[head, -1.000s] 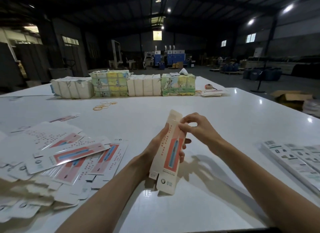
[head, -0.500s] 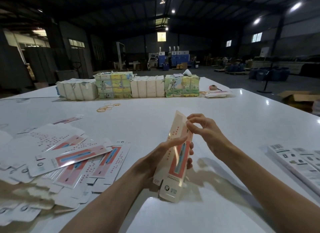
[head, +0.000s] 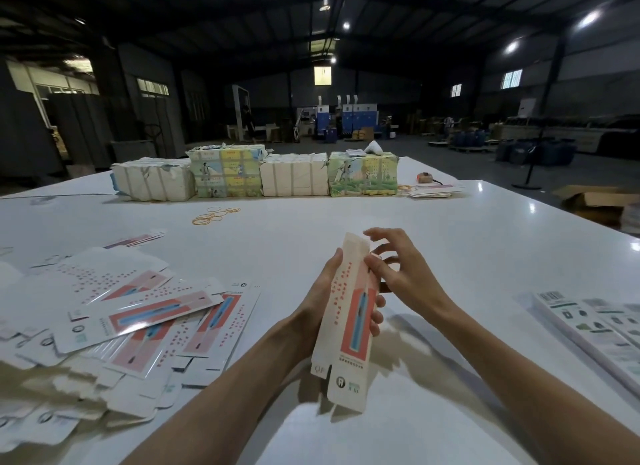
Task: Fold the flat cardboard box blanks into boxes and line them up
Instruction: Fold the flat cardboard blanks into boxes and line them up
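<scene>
Head view: my left hand [head: 322, 302] grips the long white cardboard box with pink-and-blue print [head: 349, 326] mid-length, nearly upright above the white table [head: 450, 239]. My right hand [head: 398, 274], fingers loose, touches its top flap (not yet tucked). I should fold that 1 flap squarely, without crushing the walls.

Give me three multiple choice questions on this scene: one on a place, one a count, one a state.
1. The pile of flat blanks lies: A) left of the box B) in a carton C) on the floor
2. Wrapped bundles in the far row: A) two B) four C) six
3. The box is: A) flat on the table B) held by the left hand C) torn
Answers: 1A, it spreads at left; 2B, four stand side by side; 3B, fingers wrap it above the table.
</scene>
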Demonstrator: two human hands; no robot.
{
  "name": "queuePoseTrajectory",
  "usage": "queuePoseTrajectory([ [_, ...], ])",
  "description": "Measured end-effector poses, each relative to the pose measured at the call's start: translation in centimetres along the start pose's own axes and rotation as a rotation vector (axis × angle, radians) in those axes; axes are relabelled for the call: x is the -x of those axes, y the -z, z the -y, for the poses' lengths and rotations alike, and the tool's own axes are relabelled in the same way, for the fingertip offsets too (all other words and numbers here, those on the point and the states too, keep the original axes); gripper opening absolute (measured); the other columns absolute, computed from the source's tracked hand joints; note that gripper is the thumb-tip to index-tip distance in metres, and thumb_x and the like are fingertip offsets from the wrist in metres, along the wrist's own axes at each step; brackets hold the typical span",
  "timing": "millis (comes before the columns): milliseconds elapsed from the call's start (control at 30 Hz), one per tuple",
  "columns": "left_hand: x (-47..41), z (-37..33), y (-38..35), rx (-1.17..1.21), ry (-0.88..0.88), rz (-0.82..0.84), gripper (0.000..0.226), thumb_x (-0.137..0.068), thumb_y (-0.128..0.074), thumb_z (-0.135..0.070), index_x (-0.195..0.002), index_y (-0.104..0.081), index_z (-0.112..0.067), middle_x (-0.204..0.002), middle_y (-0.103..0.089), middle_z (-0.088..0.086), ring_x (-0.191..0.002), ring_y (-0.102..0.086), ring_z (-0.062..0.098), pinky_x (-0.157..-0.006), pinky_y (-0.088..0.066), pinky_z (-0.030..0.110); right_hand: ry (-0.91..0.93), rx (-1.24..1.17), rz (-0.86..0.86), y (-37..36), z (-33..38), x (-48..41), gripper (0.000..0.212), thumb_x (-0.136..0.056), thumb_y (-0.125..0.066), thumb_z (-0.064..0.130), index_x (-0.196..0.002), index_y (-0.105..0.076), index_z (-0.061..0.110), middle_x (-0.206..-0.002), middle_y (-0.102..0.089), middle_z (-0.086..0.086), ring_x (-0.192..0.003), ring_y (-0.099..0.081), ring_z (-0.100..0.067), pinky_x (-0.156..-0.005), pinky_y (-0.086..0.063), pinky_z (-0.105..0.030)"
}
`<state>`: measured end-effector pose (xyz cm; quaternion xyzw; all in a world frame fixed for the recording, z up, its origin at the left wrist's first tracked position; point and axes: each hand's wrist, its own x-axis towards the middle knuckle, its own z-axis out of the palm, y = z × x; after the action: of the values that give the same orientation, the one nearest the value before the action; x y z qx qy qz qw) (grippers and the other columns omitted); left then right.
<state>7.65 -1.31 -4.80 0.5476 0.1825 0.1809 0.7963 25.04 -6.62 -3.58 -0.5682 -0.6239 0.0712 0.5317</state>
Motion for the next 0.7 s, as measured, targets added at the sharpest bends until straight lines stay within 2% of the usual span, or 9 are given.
queuePoseTrajectory([
  [67,0.1,0.1,-0.1,0.037,-0.02,0.002,0.086,-0.097,-0.032,-0.08,-0.123,-0.06,-0.002,-0.104,-0.065,0.02,-0.081,-0.067,0.032,-0.08,-0.058,0.043,0.077,0.124,0.013,-0.1,-0.1,0.2,0.026,-0.103,-0.063,0.024,-0.128,-0.07,0.025,-0.135,-0.052,0.007,-0.118,-0.06,-0.013,-0.086,-0.059,-0.024],
  [200,0.4,0.2,-0.1,0.039,-0.062,-0.035,0.08,-0.099,-0.03,-0.078,-0.113,-0.063,-0.007,-0.097,-0.067,0.02,-0.081,-0.068,0.036,-0.079,-0.059,0.045,0.108,0.197,0.014,-0.6,-0.2,0.7,0.024,-0.101,-0.067,0.024,-0.123,-0.077,0.02,-0.137,-0.056,0.008,-0.124,-0.054,-0.008,-0.092,-0.056,-0.023],
  [267,0.6,0.2,-0.1,0.028,-0.076,-0.035,0.079,-0.101,-0.03,-0.075,-0.118,-0.061,-0.005,-0.101,-0.067,0.021,-0.083,-0.069,0.037,-0.08,-0.059,0.046,0.068,0.094,0.016,-0.7,-0.1,0.5,0.017,-0.1,-0.069,0.02,-0.113,-0.078,0.014,-0.131,-0.06,0.006,-0.119,-0.061,-0.015,-0.091,-0.058,-0.022],
  [333,0.7,0.1,-0.1,-0.007,-0.088,-0.033,0.077,-0.103,-0.029,-0.071,-0.126,-0.059,-0.004,-0.106,-0.068,0.02,-0.085,-0.069,0.035,-0.082,-0.059,0.046,-0.014,-0.046,0.006,-0.6,0.3,0.3,0.011,-0.1,-0.07,0.02,-0.104,-0.076,0.012,-0.125,-0.063,0.004,-0.111,-0.067,-0.02,-0.083,-0.061,-0.024],
  [433,0.6,-0.1,-0.7,-0.058,-0.081,-0.028,0.078,-0.102,-0.027,-0.069,-0.13,-0.057,-0.002,-0.103,-0.071,0.017,-0.08,-0.071,0.029,-0.078,-0.061,0.041,-0.169,-0.221,-0.002,0.2,1.2,0.1,0.019,-0.1,-0.07,0.029,-0.095,-0.078,0.012,-0.127,-0.063,0.008,-0.098,-0.072,-0.016,-0.068,-0.062,-0.027],
  [533,0.5,-0.4,-1.1,-0.094,-0.046,0.02,0.078,-0.098,-0.026,-0.07,-0.123,-0.056,-0.003,-0.094,-0.069,0.012,-0.072,-0.069,0.025,-0.072,-0.061,0.036,-0.219,-0.256,0.066,1.2,1.7,-0.1,0.023,-0.1,-0.069,0.026,-0.089,-0.081,0.01,-0.133,-0.064,0.008,-0.107,-0.069,-0.016,-0.083,-0.061,-0.029],
  [633,0.5,-0.6,-1.1,-0.102,-0.007,0.067,0.074,-0.101,-0.021,-0.071,-0.116,-0.057,-0.008,-0.091,-0.068,0.01,-0.071,-0.067,0.022,-0.072,-0.06,0.034,-0.259,-0.405,0.105,1.7,1.8,-0.2,0.027,-0.102,-0.066,0.021,-0.09,-0.081,0.003,-0.135,-0.064,0.003,-0.11,-0.07,-0.027,-0.09,-0.061,-0.038],
  [700,0.2,-0.5,-1.1,-0.133,0.003,0.004,0.073,-0.101,-0.022,-0.073,-0.112,-0.058,-0.011,-0.088,-0.068,0.007,-0.071,-0.067,0.021,-0.071,-0.06,0.034,-0.274,-0.508,0.123,1.7,1.8,-0.3,0.028,-0.101,-0.064,0.022,-0.093,-0.08,0.0,-0.135,-0.063,-0.001,-0.114,-0.068,-0.029,-0.095,-0.058,-0.039],
])
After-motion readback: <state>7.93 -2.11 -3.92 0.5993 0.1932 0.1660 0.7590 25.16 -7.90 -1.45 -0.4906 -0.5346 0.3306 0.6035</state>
